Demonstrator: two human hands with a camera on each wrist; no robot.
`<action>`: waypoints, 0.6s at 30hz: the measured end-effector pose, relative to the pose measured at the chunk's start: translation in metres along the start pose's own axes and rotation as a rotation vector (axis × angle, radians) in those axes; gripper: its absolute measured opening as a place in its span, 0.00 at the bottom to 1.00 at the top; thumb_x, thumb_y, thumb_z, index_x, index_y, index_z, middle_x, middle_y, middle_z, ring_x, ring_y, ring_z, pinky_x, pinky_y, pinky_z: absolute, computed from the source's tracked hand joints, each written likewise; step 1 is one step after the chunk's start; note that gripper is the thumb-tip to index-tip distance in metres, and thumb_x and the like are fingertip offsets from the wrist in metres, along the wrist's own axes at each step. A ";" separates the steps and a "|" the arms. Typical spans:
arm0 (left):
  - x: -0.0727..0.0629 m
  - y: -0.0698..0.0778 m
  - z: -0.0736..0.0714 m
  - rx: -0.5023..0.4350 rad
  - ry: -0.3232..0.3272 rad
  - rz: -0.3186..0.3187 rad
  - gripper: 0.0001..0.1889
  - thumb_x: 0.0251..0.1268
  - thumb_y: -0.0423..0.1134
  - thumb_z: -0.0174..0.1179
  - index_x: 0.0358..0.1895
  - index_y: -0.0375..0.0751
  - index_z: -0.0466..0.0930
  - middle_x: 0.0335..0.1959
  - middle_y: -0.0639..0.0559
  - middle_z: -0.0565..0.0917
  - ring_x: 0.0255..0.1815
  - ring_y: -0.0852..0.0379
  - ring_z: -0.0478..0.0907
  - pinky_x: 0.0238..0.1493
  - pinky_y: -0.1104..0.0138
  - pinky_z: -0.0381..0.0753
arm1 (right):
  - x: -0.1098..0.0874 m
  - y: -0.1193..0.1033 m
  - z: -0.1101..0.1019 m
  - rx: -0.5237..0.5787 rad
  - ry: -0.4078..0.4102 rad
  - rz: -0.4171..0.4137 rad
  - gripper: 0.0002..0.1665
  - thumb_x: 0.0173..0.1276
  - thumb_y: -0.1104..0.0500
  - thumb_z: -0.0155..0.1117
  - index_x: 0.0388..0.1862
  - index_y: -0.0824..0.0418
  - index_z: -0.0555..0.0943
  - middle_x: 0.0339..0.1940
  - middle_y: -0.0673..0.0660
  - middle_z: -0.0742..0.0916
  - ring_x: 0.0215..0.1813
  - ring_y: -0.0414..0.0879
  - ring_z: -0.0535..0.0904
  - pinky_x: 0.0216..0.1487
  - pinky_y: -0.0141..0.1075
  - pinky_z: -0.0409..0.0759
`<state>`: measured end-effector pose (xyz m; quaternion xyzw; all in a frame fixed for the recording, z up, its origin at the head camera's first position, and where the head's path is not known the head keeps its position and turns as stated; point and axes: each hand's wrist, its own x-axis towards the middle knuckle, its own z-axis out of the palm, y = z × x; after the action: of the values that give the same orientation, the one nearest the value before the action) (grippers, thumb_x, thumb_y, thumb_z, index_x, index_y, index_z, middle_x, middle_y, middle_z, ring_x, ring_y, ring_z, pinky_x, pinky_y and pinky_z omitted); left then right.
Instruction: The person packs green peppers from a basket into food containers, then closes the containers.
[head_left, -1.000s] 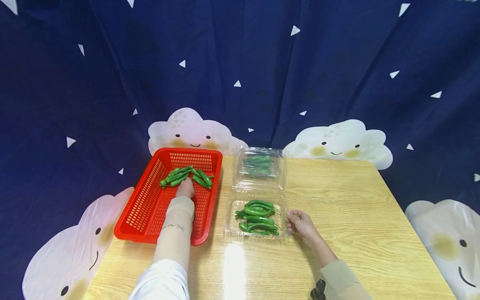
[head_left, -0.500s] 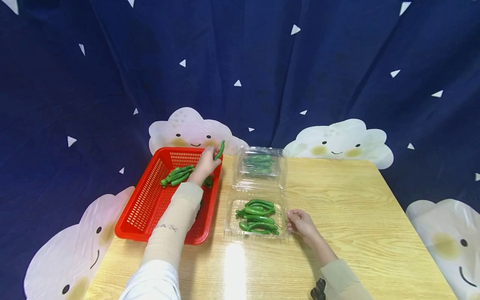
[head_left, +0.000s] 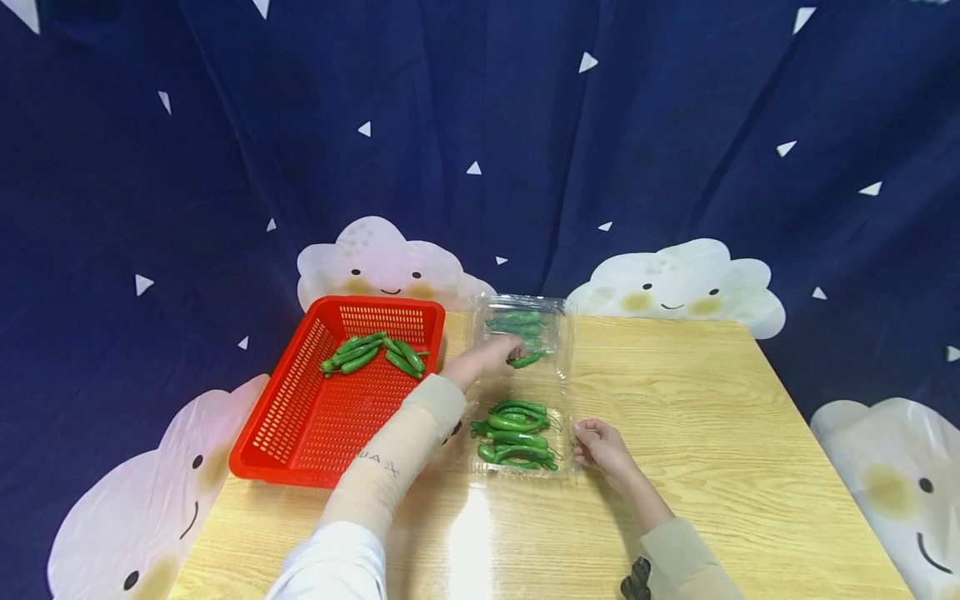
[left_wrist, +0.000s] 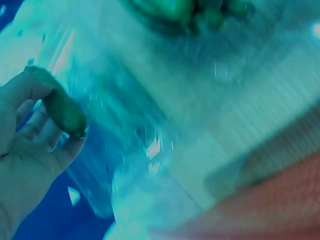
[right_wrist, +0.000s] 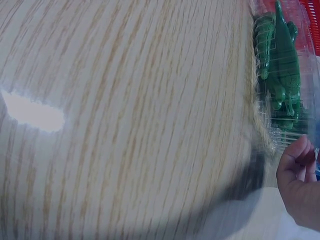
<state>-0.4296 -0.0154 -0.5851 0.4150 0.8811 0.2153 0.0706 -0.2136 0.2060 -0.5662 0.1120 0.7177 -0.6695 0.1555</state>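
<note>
My left hand (head_left: 489, 360) pinches one green chili pepper (head_left: 528, 359) above the far half of a clear plastic clamshell box (head_left: 517, 392). The left wrist view shows this pepper (left_wrist: 65, 107) between thumb and fingers. Several green chili peppers (head_left: 517, 437) lie crosswise in the box's near half. At the box's right edge, my right hand (head_left: 604, 448) holds the rim with thumb and fingertips. More green peppers (head_left: 516, 320) show dimly through the clear plastic of the far half.
Left of the box stands a red slotted basket (head_left: 281, 475), with several green chili peppers (head_left: 352, 353) toward its far end. Both rest on a wooden table (head_left: 720, 467). A dark blue curtain (head_left: 480, 100) with cloud figures hangs behind.
My left hand has lifted one pepper out of the red basket and carried it rightward over the box. The right hand has stayed at the box's edge.
</note>
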 end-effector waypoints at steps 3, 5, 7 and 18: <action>-0.008 0.047 -0.006 0.016 -0.179 -0.090 0.12 0.46 0.32 0.64 0.35 0.48 0.75 0.30 0.55 0.75 0.32 0.58 0.71 0.35 0.68 0.72 | 0.000 0.000 0.000 0.003 -0.002 0.003 0.20 0.71 0.57 0.49 0.52 0.73 0.65 0.28 0.53 0.76 0.28 0.40 0.74 0.29 0.28 0.76; -0.018 0.077 -0.012 0.046 -0.275 -0.148 0.11 0.47 0.30 0.63 0.35 0.49 0.77 0.31 0.55 0.76 0.33 0.58 0.72 0.36 0.67 0.73 | 0.000 0.000 0.000 0.008 0.002 0.003 0.20 0.71 0.57 0.49 0.51 0.73 0.65 0.28 0.53 0.77 0.27 0.40 0.74 0.29 0.28 0.76; -0.029 0.102 -0.016 0.074 -0.311 -0.183 0.11 0.49 0.26 0.60 0.34 0.47 0.76 0.31 0.54 0.77 0.32 0.57 0.72 0.34 0.67 0.73 | 0.000 0.000 0.000 0.010 0.003 0.000 0.20 0.71 0.57 0.49 0.51 0.73 0.65 0.28 0.53 0.77 0.27 0.39 0.74 0.28 0.28 0.75; -0.064 0.139 -0.011 0.266 -0.354 -0.231 0.08 0.61 0.25 0.51 0.31 0.44 0.71 0.24 0.57 0.64 0.27 0.60 0.60 0.28 0.70 0.59 | 0.001 0.001 0.000 0.025 -0.010 0.005 0.19 0.71 0.59 0.48 0.52 0.74 0.64 0.27 0.53 0.76 0.27 0.40 0.74 0.28 0.28 0.75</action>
<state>-0.2938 0.0104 -0.5174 0.3483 0.9172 0.0118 0.1930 -0.2145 0.2059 -0.5674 0.1124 0.7083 -0.6784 0.1595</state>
